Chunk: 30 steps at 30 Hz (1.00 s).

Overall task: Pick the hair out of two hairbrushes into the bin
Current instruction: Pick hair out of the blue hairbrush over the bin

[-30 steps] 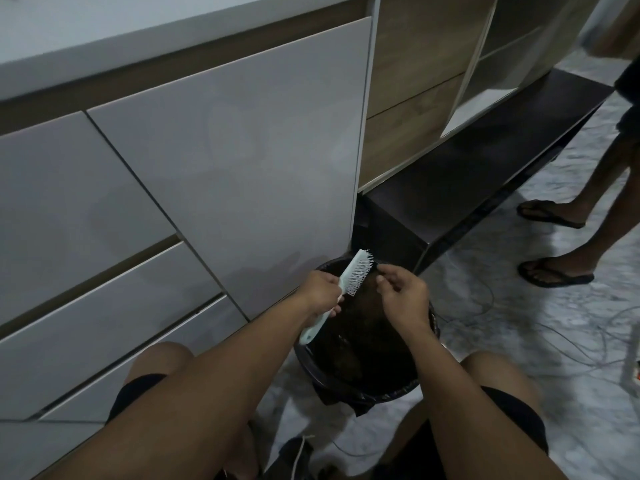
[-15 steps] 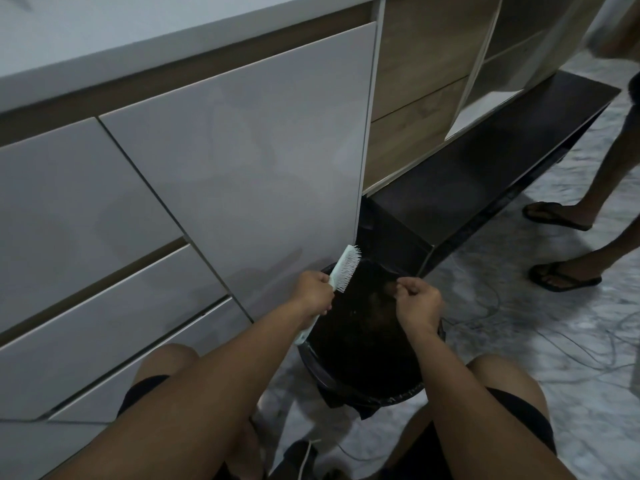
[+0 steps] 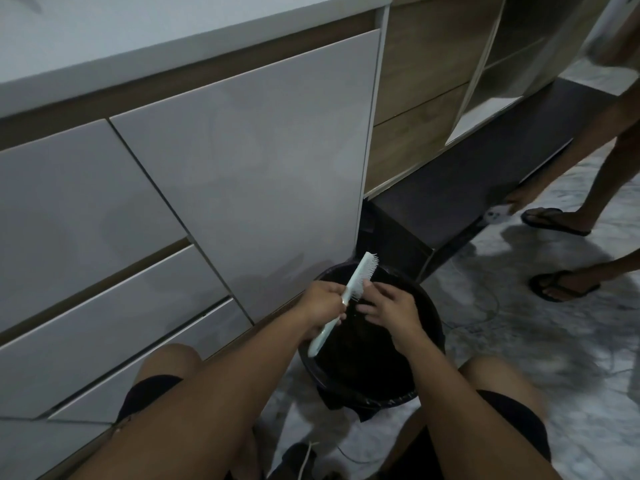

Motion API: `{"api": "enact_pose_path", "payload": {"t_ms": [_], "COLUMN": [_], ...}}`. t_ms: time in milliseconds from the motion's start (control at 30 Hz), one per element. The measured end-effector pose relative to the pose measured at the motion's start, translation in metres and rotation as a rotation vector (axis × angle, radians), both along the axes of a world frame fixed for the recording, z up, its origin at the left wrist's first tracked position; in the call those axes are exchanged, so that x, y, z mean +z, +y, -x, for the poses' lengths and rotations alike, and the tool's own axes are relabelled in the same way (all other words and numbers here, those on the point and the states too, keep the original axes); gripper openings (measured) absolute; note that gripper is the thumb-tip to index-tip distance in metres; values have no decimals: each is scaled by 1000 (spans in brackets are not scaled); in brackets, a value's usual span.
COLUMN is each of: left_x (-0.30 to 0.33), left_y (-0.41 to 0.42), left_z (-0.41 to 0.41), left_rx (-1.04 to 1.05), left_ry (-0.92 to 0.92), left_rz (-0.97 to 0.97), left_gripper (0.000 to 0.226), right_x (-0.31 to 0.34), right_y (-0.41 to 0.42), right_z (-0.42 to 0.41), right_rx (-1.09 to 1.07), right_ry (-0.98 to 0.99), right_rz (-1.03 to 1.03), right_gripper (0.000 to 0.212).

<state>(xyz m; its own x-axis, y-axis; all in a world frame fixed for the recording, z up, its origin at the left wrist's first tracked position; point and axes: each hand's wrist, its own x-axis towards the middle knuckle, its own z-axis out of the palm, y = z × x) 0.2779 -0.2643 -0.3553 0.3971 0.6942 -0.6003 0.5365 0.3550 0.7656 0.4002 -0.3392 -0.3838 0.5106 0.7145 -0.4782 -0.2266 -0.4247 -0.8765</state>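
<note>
A pale mint hairbrush (image 3: 360, 278) is held upright and tilted over a round black bin (image 3: 426, 368) lined with a dark bag. My left hand (image 3: 320, 303) is closed around the brush's handle, bristles facing right. My right hand (image 3: 391, 311) is against the lower bristles, with fingers spread and fingertips touching them. I cannot make out hair between the fingers. The bin's inside is dark, so its contents are unclear. Only one brush is in view.
White cabinet doors and drawers (image 3: 225, 174) stand close on the left. A dark low bench (image 3: 485, 181) runs behind the bin. Another person's legs in sandals (image 3: 561, 285) stand at the right. Thin cables (image 3: 478, 320) trail over the marble floor.
My right hand, half a second ago held as a pinched fist over the bin, has come back to the brush with fingers spread. The brush has turned more edge-on. The other person has stepped closer.
</note>
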Motion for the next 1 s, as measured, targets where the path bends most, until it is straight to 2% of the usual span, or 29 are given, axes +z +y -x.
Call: {"api": "enact_pose_path", "payload": {"t_ms": [167, 433, 567, 700, 767, 867, 1000], "left_x": [-8, -8, -4, -4, -1, 3, 8], "left_y": [-6, -10, -14, -16, -17, -17, -15], "left_z": [3, 9, 9, 13, 15, 17, 23], "left_rx": [-168, -244, -235, -251, -250, -282, -299], "left_ry": [63, 132, 114, 87, 77, 62, 26], "left_rz": [-140, -326, -355, -354, -334, -287, -225], "left_gripper": [51, 52, 52, 48, 48, 51, 55], "right_x": [7, 11, 19, 21, 23, 27, 24], "right_y": [-3, -12, -13, -12, -12, -14, -16], "right_z": [3, 1, 5, 4, 6, 9, 14], "right_rx": [-31, -154, -140, -270, -287, -255, -226], "right_ry": [126, 232, 400, 547, 541, 430, 356], "right_rz": [-34, 20, -6, -55, -63, -109, -155], "right_gripper": [17, 24, 25, 33, 33, 34, 45]}}
